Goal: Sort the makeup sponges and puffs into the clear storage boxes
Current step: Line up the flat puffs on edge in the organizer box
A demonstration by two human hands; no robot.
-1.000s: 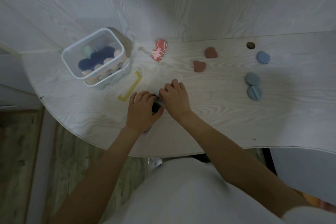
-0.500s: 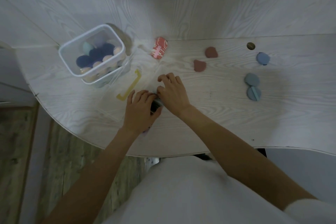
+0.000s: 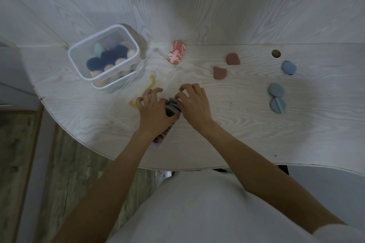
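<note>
Your left hand (image 3: 153, 111) and right hand (image 3: 194, 103) sit together at the near-middle of the surface (image 3: 246, 130), fingers curled on both. Between them is a stack of puffs (image 3: 171, 107), grey-blue edges showing, standing on edge. Left thumb and palm wrap one side of the stack, right fingertips pinch the other. It appears to sit in a low clear box (image 3: 126, 118) lying flat under your left hand, but the walls are barely visible, so can't confirm. More puff edges peek out under your left wrist.

A yellow handle (image 3: 147, 89) lies flat just beyond your left fingers.

Right of your hands, well apart: two blue round puffs touching, the near blue puff (image 3: 278, 105) with its strap up, the blue puff behind it (image 3: 276, 89) plain. Third blue puff (image 3: 289, 67) farther back, near a round hole (image 3: 276, 53) in the surface.

Mid-far: two dull red puffs, near red puff (image 3: 219, 73) and far red puff (image 3: 233, 59), close but apart. A red-and-white marbled puff (image 3: 176, 55) with a pink strap lies by the wall.

Far left: an open tall clear box (image 3: 79, 65) holding navy, peach and mint sponges.
</note>
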